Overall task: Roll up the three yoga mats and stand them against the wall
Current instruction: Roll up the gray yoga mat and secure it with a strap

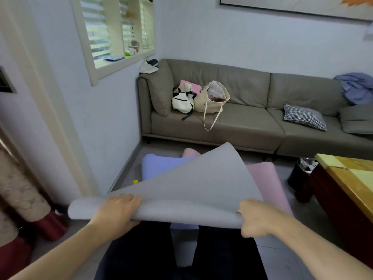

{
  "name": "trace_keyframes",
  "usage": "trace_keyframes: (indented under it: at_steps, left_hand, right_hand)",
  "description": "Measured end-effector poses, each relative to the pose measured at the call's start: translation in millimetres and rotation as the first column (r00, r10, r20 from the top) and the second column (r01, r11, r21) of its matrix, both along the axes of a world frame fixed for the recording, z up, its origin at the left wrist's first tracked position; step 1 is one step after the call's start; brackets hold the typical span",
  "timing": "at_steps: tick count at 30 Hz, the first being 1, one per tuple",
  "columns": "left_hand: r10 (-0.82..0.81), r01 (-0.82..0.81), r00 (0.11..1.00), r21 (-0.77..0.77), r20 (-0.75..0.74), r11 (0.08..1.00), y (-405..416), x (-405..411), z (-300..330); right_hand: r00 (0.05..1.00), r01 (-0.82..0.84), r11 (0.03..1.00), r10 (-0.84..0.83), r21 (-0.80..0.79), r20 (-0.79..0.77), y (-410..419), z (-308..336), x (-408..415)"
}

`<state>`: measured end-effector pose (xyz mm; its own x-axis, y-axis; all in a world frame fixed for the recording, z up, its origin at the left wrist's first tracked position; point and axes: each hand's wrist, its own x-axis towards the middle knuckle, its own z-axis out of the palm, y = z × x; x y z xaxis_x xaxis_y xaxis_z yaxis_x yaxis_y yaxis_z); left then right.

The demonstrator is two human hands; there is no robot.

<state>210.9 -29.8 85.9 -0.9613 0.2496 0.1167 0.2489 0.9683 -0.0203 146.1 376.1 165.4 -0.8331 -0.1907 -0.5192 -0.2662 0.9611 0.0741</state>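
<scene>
Both hands, the left hand [117, 211] and right hand [255, 218], grip the near edge of the soft matte grey mat [187, 188], lifted over the flat blue mat [159, 165] and pink mat [262, 174] on the floor before the sofa [242, 122].

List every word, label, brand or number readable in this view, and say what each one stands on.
None can be read.
Items on the window ledge: any print is too small and blurred.
Framed picture: only an orange shape shows, no lettering.
Paper at the wall's right edge: cut off and blurred.
Grey mat, held by the left hand and right hand: plain, as are the blue mat and pink mat.
</scene>
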Motion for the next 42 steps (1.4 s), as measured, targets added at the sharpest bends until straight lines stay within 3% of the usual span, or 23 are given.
trace_keyframes:
  at_steps: [2,5,8,12,16,18,20,24,28,31,42]
  left_hand:
    - [0.093,-0.097,0.994,0.073,0.058,0.993,1.1,5.8,3.3]
    - [0.050,-0.049,0.997,-0.003,0.065,0.999,23.2,11.3,10.5]
    - [-0.006,0.006,1.000,0.025,0.022,1.000,55.1,12.4,7.4]
    - [0.007,-0.006,0.999,0.022,-0.042,1.000,67.9,12.1,-14.4]
    - [0.020,-0.026,0.996,0.064,0.086,0.998,65.9,6.5,-11.2]
    - [0.051,-0.059,0.982,0.038,0.184,0.998,69.2,4.7,-5.9]
    - [0.080,-0.097,0.965,0.055,0.250,0.994,72.4,5.8,1.3]
    - [0.169,-0.166,0.949,-0.035,0.267,0.985,79.5,11.0,4.6]
    - [0.166,-0.160,0.984,-0.078,0.065,0.984,88.7,23.8,-8.1]
    - [0.079,-0.083,0.993,-0.048,-0.085,0.995,93.5,28.5,-22.5]
    - [0.139,-0.115,0.970,0.126,-0.199,0.985,77.4,16.0,-21.1]
  right_hand:
    - [0.997,0.057,0.998,-0.056,-0.009,0.046,-7.0,8.3,-13.0]
    - [0.986,0.108,0.994,-0.107,0.003,0.129,-13.2,6.6,-25.0]
    - [0.979,0.070,0.996,-0.078,0.049,0.190,-16.9,-2.5,-24.2]
    - [0.988,-0.020,0.996,0.007,0.083,0.157,-12.1,-3.8,-20.3]
    - [0.963,-0.240,0.967,0.248,0.085,-0.102,-23.7,2.6,0.2]
    - [0.871,-0.385,0.923,0.363,0.000,-0.332,-39.1,-7.0,18.0]
    - [0.811,-0.448,0.894,0.411,0.009,-0.416,-55.8,-24.6,34.9]
    - [0.868,-0.370,0.929,0.347,0.004,-0.356,-68.3,-50.1,38.8]
    - [0.902,-0.352,0.935,0.352,0.047,-0.251,-75.4,-46.6,24.2]
    - [0.933,-0.308,0.949,0.316,0.070,-0.172,-80.8,-45.9,17.4]
    - [0.986,-0.145,0.986,0.151,-0.079,0.071,-89.5,-32.0,-9.1]
